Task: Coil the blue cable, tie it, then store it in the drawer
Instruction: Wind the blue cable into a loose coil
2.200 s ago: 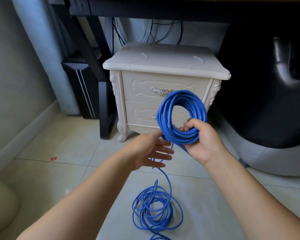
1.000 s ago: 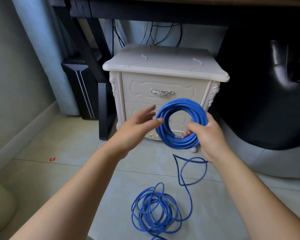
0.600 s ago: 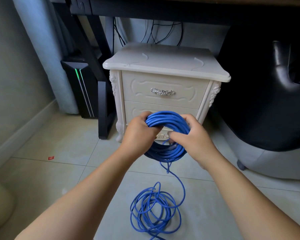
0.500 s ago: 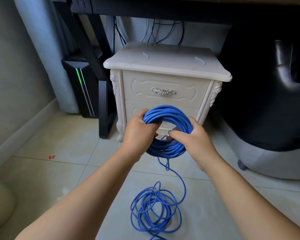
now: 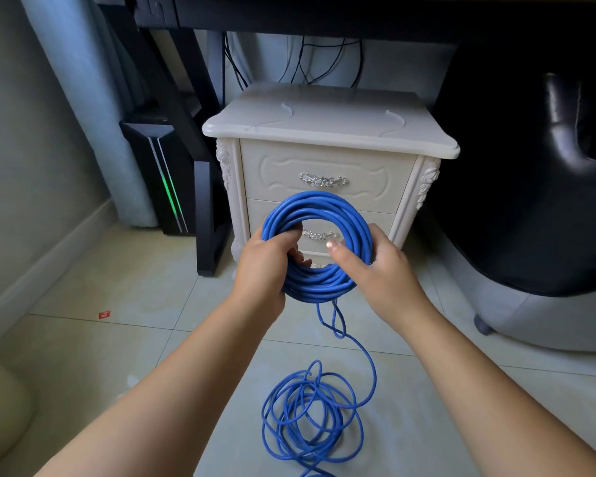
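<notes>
Head view. Against 2.2 s ago, when the right hand alone carried the ring and the left hung open below it, both hands now hold it. Against half a second ago the ring has swung up to face the camera squarely, and the hole has opened out.

Far left: computer tower [image 5: 162, 180] on the floor, its green strip lit. Red scrap [image 5: 104, 315] on the tiles, well apart from everything.

Left hand [image 5: 265, 266] grips the lower left of the blue cable [image 5: 319, 208], fingers curled through the hole. The wound part is held in the air, just in front of the nightstand [image 5: 324, 122], level with the lower drawer [image 5: 382, 222], whose handle shows through the hole. The top drawer [image 5: 324, 166] sits closed above it.

Orientation: the ring stands on edge, flat face toward the camera, the hole's axis running near to far at the nightstand. Its outline is near round, with no marked long axis.

Right hand [image 5: 375, 270] grips the right side, thumb laid across the front and fingers wrapped behind.

A strand drops from the ring's bottom, bows right, then joins the loose pile [image 5: 310, 411] on the near floor.

Right: black chair [image 5: 530, 201]. Dark table [image 5: 289, 15] overhead, far.
</notes>
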A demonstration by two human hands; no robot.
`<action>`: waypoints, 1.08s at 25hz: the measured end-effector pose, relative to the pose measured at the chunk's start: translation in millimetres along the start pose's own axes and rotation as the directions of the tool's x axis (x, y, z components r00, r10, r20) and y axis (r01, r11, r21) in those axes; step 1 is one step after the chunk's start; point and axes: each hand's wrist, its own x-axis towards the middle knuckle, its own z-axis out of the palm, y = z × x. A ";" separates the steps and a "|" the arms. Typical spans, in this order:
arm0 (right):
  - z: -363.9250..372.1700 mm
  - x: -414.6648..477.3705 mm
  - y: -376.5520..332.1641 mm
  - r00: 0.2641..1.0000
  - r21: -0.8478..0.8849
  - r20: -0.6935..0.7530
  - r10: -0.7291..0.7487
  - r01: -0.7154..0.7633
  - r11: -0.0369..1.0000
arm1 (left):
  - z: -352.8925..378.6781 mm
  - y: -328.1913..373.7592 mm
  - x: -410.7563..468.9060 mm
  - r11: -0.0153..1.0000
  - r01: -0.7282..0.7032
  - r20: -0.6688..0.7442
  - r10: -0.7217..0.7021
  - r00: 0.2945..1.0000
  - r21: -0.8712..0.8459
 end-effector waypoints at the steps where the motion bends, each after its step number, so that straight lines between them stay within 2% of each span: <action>1: 0.3 -0.2 -0.7 0.999 0.053 0.032 0.027 -0.029 0.998 | 0.8 -0.3 -0.3 0.999 0.032 -0.012 -0.032 0.999 -0.043; 6: 13.7 -2.5 6.4 0.967 0.368 0.148 0.207 -0.248 0.896 | 5.1 -11.3 -5.2 0.966 0.176 -0.019 -0.183 0.983 -0.191; 8: 12.1 0.0 8.6 0.961 0.381 0.099 0.257 -0.275 0.883 | 4.2 -13.5 -5.2 0.980 0.191 0.011 -0.190 0.982 -0.065; 10: 2.3 4.4 7.6 0.969 0.337 0.041 0.244 -0.244 0.909 | -0.7 -7.4 -2.3 0.975 0.179 0.108 -0.193 0.975 0.128; 12: -10.3 7.7 4.4 0.983 0.253 0.044 0.178 -0.183 0.950 | -8.6 3.2 1.9 0.968 0.091 0.245 -0.149 0.958 0.234; 14: -17.9 5.8 1.0 0.987 0.100 0.122 0.107 -0.120 0.988 | -15.3 10.6 4.6 0.938 -0.103 0.367 -0.027 0.930 0.332; 15: -18.1 3.5 -1.0 0.981 0.023 0.172 0.089 -0.094 0.995 | -15.9 11.6 4.5 0.886 -0.208 0.403 0.026 0.915 0.414; 17: -14.1 0.3 -1.6 0.970 -0.065 0.226 0.089 -0.076 0.995 | -12.2 8.9 2.0 0.752 -0.336 0.400 0.105 0.910 0.566; 18: -12.5 -0.5 -1.1 0.970 -0.063 0.224 0.093 -0.081 0.995 | -8.8 7.3 -1.1 0.731 -0.355 0.373 0.147 0.916 0.583; 20: -12.5 1.0 -0.2 0.978 -0.021 0.190 0.086 -0.084 0.996 | -6.4 5.6 -4.1 0.760 -0.378 0.358 0.204 0.911 0.529; 22: -13.8 4.0 3.0 0.984 0.065 0.140 0.105 -0.115 0.991 | -9.5 10.9 -1.2 0.885 -0.315 0.444 0.142 0.885 0.343; 24: -15.7 7.2 6.9 0.976 0.251 0.101 0.190 -0.210 0.945 | -15.4 16.0 3.7 0.987 -0.076 0.525 -0.008 0.851 0.139; 25: -18.0 8.9 8.1 0.968 0.354 0.099 0.232 -0.252 0.901 | -17.1 12.4 9.0 0.992 0.020 0.498 -0.079 0.863 0.123; 27: -23.7 12.1 7.2 0.960 0.515 0.124 0.251 -0.279 0.811 | -17.7 -3.4 16.8 0.960 0.127 0.320 -0.206 0.925 0.251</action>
